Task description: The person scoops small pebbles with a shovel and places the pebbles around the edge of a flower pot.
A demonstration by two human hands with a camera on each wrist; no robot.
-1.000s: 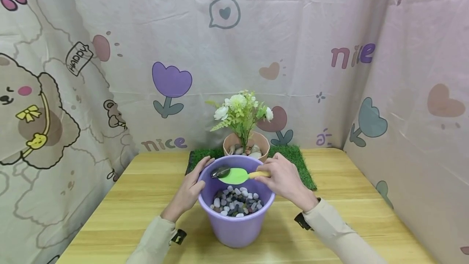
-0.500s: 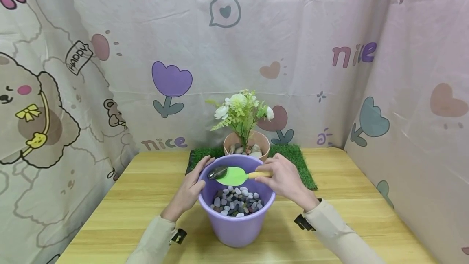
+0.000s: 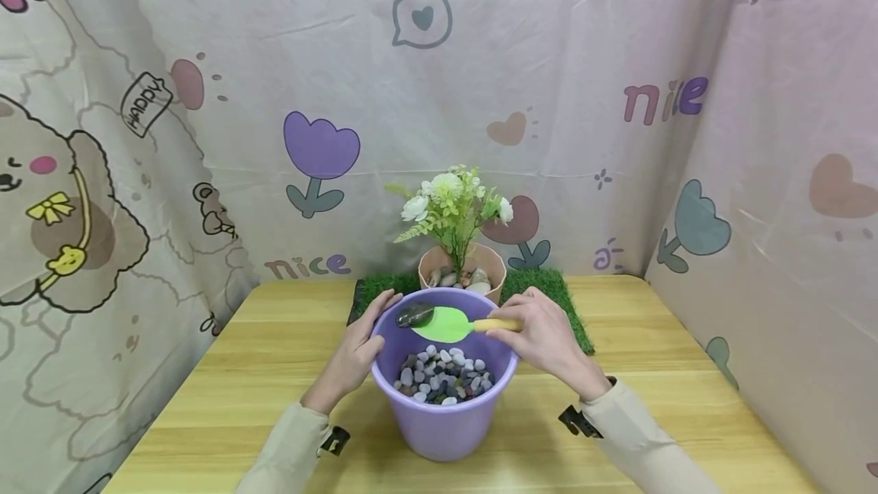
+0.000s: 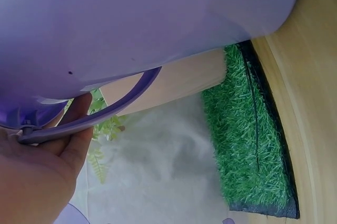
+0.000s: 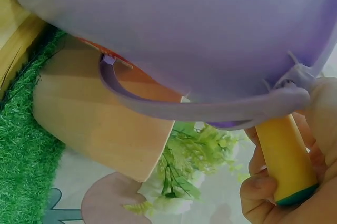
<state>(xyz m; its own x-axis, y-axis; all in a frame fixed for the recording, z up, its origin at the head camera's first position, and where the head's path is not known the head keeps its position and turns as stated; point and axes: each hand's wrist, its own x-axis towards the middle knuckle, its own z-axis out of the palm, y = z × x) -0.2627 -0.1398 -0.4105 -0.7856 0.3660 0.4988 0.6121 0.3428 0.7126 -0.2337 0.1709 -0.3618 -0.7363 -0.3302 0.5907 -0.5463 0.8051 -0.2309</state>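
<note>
In the head view a purple bucket stands upright on the table, with grey, white and dark pebbles at its bottom. My left hand grips its rim at the left; in the left wrist view the fingers lie by the bucket's handle. My right hand holds a small trowel by its yellow handle at the right rim. The trowel's green blade points left across the bucket's mouth, above the pebbles. A dark, glossy, stone-like lump lies at the blade's tip.
Right behind the bucket, a peach flowerpot with stones and white flowers stands on a mat of artificial grass. The wooden table extends to both sides. Printed cloth hangs behind and at both sides.
My right hand and the trowel shifted slightly left, then back to the right. The lump moved along with the blade's tip. My left hand and the bucket stay in place.
</note>
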